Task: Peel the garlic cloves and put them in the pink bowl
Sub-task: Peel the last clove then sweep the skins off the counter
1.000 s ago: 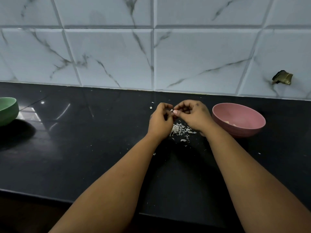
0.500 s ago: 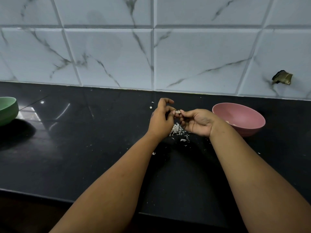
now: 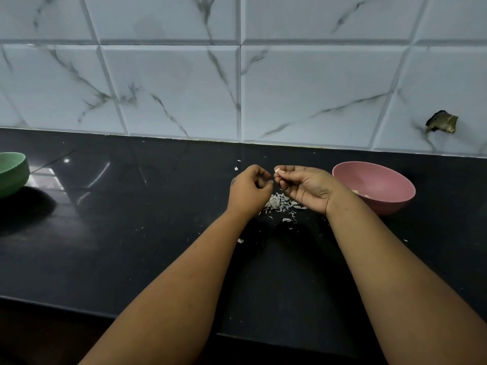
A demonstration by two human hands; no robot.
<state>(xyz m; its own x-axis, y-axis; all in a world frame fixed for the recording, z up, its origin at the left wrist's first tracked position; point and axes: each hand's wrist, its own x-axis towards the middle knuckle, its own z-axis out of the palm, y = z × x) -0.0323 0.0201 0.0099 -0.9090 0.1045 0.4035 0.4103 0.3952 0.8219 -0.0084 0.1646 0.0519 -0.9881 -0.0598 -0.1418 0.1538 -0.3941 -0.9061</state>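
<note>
My right hand (image 3: 307, 185) is turned palm up and pinches a small pale garlic clove (image 3: 277, 170) at its fingertips. Just left of it, my left hand (image 3: 249, 189) has its fingers curled; I see nothing held in it, and a small gap separates it from the clove. Under both hands lies a heap of white garlic skins (image 3: 279, 204) on the black counter. The pink bowl (image 3: 379, 180) stands right of my right hand, with pale peeled cloves (image 3: 357, 192) partly visible inside.
A green bowl (image 3: 11, 172) sits at the far left edge of the black counter (image 3: 131, 233). A marble-tiled wall (image 3: 237, 88) rises behind, with a broken hole (image 3: 442, 122) at the right. Loose skin flakes are scattered around the heap.
My right hand turned palm up and now holds the clove alone. My left hand has let go and drawn slightly left, leaving a gap between the two hands.
</note>
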